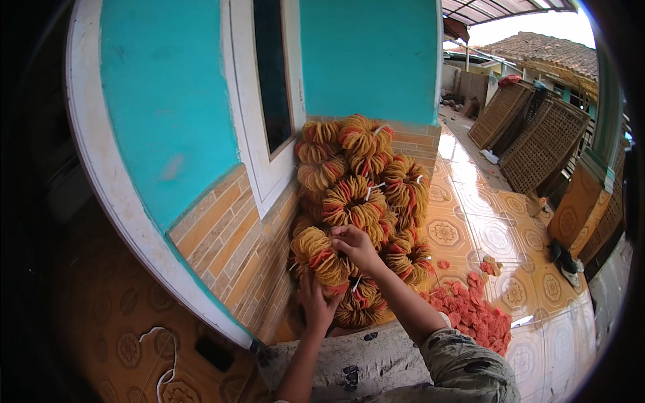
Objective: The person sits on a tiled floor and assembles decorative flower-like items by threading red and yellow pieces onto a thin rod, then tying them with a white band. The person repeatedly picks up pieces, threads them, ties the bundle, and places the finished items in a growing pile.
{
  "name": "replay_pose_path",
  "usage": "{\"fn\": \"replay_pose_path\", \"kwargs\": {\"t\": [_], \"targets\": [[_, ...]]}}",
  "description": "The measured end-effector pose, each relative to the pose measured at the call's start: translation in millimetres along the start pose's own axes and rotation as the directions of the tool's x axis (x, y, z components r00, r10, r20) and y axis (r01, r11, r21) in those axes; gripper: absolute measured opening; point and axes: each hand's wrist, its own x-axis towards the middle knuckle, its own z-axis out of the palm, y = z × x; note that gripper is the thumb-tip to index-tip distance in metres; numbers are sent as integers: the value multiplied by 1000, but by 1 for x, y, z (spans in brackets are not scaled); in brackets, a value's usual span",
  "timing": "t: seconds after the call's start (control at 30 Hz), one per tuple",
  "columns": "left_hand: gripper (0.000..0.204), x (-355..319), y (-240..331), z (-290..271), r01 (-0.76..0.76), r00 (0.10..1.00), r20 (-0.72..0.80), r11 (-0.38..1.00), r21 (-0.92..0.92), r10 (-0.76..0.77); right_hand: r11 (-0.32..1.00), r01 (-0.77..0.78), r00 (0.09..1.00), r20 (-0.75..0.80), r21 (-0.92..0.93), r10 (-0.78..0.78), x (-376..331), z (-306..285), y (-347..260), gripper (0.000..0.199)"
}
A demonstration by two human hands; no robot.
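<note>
A ring of thin, round tan and red crackers point(313, 250), strung together, is held up in front of the stacked rings. My left hand point(318, 301) supports it from below, fingers curled against its underside. At its upper right edge my right hand point(354, 245) is closed in a pinch; whatever lies between the fingertips is too small to make out. Behind and beside the hands rises a pile of similar cracker rings point(354, 201), several with short white string ends sticking out.
Loose red crackers point(470, 316) lie heaped on the tiled floor to the right, a knife point(522, 322) beside them. The tiled wall point(218, 211) borders the left. Woven racks point(543, 144) lean at the far right. A white cord point(173, 359) and a dark phone-like object point(214, 353) lie lower left.
</note>
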Motion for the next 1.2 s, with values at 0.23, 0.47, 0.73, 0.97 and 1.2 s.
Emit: {"fn": "replay_pose_path", "kwargs": {"t": [0.23, 0.47, 0.73, 0.97, 1.2], "targets": [[83, 10, 11, 84, -92, 923, 382, 929, 360, -56, 844, -97, 937, -335, -528, -102, -189, -111, 24, 18], [60, 7, 16, 85, -30, 978, 206, 940, 338, -43, 190, -707, 678, -729, -681, -93, -391, -225, 28, 38], [60, 0, 31, 68, -89, 960, 280, 915, 393, -26, 69, -120, 912, -82, -990, 403, -467, -230, 124, 55], [61, -26, 41, 9, -108, 920, 392, 971, 213, 17, -223, -384, 923, -379, -896, -64, -444, -320, 140, 29], [39, -124, -16, -89, 13, 877, 431, 907, 420, -212, 71, 26, 999, 24, -997, -36, -341, -270, 181, 36]]}}
